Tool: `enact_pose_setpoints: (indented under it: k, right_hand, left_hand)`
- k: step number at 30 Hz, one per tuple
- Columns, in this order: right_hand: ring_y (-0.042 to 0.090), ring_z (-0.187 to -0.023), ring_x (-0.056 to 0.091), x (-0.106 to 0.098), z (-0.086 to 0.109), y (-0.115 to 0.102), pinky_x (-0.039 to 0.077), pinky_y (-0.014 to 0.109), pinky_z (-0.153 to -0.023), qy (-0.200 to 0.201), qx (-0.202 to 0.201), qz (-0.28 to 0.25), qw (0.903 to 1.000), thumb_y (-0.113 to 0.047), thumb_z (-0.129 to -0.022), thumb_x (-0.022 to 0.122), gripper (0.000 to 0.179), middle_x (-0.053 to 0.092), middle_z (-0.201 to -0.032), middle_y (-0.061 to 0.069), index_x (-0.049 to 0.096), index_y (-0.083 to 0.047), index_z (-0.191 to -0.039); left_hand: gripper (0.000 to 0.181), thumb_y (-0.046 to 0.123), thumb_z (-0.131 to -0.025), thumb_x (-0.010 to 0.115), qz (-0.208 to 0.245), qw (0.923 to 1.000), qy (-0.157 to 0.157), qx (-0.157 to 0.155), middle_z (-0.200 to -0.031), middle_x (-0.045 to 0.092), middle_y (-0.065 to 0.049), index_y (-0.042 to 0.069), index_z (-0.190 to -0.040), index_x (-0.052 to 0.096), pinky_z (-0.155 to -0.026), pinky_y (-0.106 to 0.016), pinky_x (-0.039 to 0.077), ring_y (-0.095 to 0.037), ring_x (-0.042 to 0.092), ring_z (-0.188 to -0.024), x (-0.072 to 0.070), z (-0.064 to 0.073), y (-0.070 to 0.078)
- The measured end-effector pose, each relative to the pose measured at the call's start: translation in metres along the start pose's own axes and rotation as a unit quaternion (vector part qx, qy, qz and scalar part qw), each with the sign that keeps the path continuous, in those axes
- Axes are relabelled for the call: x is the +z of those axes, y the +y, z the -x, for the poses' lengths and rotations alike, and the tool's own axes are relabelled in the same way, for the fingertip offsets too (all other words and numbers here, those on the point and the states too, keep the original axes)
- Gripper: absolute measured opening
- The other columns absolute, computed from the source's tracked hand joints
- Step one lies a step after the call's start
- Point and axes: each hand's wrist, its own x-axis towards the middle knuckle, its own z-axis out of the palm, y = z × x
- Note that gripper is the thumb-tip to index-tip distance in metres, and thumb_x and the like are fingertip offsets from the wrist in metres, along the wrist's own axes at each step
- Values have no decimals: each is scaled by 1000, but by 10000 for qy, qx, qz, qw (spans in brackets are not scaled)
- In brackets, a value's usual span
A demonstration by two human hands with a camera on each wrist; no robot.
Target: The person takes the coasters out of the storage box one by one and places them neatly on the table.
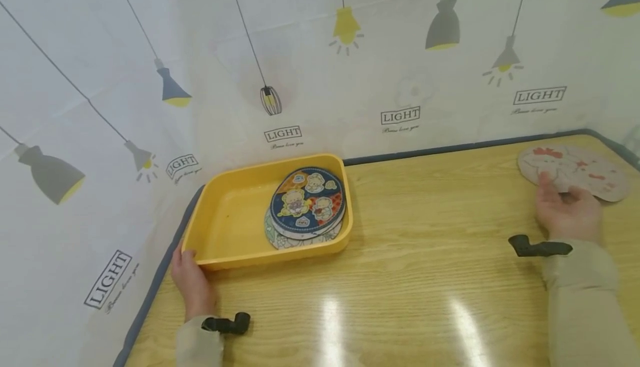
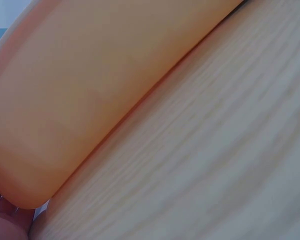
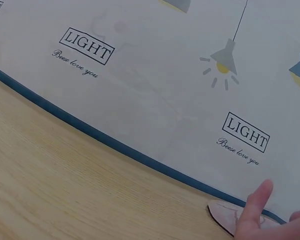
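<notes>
A yellow plastic tray (image 1: 227, 231) stands at the left of the table. My left hand (image 1: 192, 283) grips its near left corner, thumb over the rim and fingers on the outside; in the left wrist view the tray's side wall (image 2: 90, 95) hides most of that hand. Inside the tray, round mats with cartoon bears (image 1: 306, 200) lie stacked at the right end. At the table's far right, my right hand (image 1: 567, 211) touches pale pink round mats (image 1: 595, 170) with red cartoon prints, which seem to overlap. Its index finger (image 3: 258, 202) is straight in the right wrist view.
The wood-grain table (image 1: 400, 278) carries a dark blue edge strip (image 1: 425, 151) along the back and left. Behind it hangs a white sheet (image 1: 320, 67) printed with lamps and the word LIGHT. Bare tabletop lies between tray and pink mats.
</notes>
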Motion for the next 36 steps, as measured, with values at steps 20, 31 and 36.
enact_pose_setpoints:
  k: [20, 31, 36]
  right_hand:
    - [20, -103, 51, -3, -4, 40, 35, 34, -86, 178, 409, 918, 9948, -32, -95, 35, 31, 54, -115, -2, 36, -41, -124]
    - [23, -98, 52, 7, 4, 58, 39, 35, -84, -359, 325, 1341, 9898, -12, -91, 46, 24, 54, -109, 0, 48, -24, -111]
    - [26, -86, 53, 8, 10, 65, 40, 37, -75, -960, 577, 1694, 9792, -5, -88, 48, 21, 56, -102, 4, 52, -15, -106]
  left_hand:
    - [46, 13, -88, 30, 140, 9999, 30, 10, -131, 41, -4, 14, -132, 43, -93, -30, 34, -18, 42, -114, -6, 0, -2]
    - [47, 11, -87, 30, 142, 9999, 42, 83, -131, 41, -5, 12, -132, 42, -95, -30, 32, -19, 42, -116, -6, -2, -3]
    - [47, 9, -86, 30, 309, 9994, -40, 136, -130, 42, -7, 10, -132, 42, -95, -31, 33, -20, 42, -114, -1, -2, -2]
